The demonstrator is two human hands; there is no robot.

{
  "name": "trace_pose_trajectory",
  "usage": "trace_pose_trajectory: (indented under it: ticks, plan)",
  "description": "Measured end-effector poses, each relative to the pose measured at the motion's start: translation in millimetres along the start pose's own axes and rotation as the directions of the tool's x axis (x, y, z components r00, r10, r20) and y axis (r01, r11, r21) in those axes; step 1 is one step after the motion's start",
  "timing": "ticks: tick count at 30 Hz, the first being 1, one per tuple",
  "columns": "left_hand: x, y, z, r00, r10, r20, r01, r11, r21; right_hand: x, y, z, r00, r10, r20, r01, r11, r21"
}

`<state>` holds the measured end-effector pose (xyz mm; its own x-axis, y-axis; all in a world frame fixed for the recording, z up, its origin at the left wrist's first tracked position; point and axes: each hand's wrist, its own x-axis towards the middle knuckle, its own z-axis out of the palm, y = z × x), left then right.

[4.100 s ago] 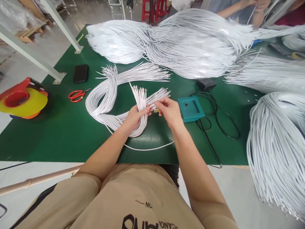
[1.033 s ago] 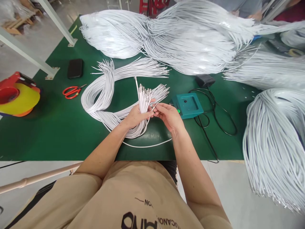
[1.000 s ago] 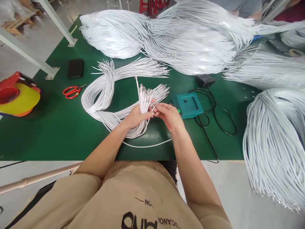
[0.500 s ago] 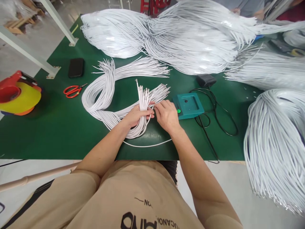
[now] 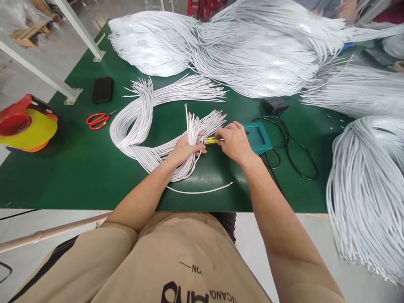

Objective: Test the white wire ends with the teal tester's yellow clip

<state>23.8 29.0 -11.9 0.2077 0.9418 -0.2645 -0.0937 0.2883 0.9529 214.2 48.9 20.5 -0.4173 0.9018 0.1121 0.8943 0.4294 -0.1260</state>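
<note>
Right hand had drawn away from the left hand, toward the box; its fingertips met the yellow piece, pinch or mere contact unclear. Loose wire had its right end exposed. Left thumb and fingers kept the bundle clasped, back from mid near edge of the table. Judged: handling had passed to the yellow piece, bundle only steadied.

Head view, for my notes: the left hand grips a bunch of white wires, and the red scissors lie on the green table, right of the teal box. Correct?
One slip: the head view shows the red scissors left of the teal box. They do lie on the green table, and the left hand grips a bunch of white wires.
</note>
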Motion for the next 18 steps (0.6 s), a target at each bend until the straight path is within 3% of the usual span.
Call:
trace_pose_trajectory:
  ticks: [9, 15, 18]
  plan:
    - [6.1, -5.5, 0.9, 0.997, 0.007, -0.078, 0.009, 0.979, 0.202, 8.6, 1.5, 3.6, 0.998, 0.055, -0.041, -0.055, 0.998, 0.018]
    - [5.9, -8.2, 1.6, 0.996, 0.018, -0.092, 0.010, 0.956, 0.293, 6.0, 4.3, -1.1, 0.999, 0.042, 0.012, -0.043, 0.998, 0.035]
    - [3.5, -6.0, 2.1, 0.996, 0.013, -0.083, 0.011, 0.956, 0.292, -4.2, 6.2, -2.4, 0.992, 0.082, -0.098, -0.083, 0.997, -0.003]
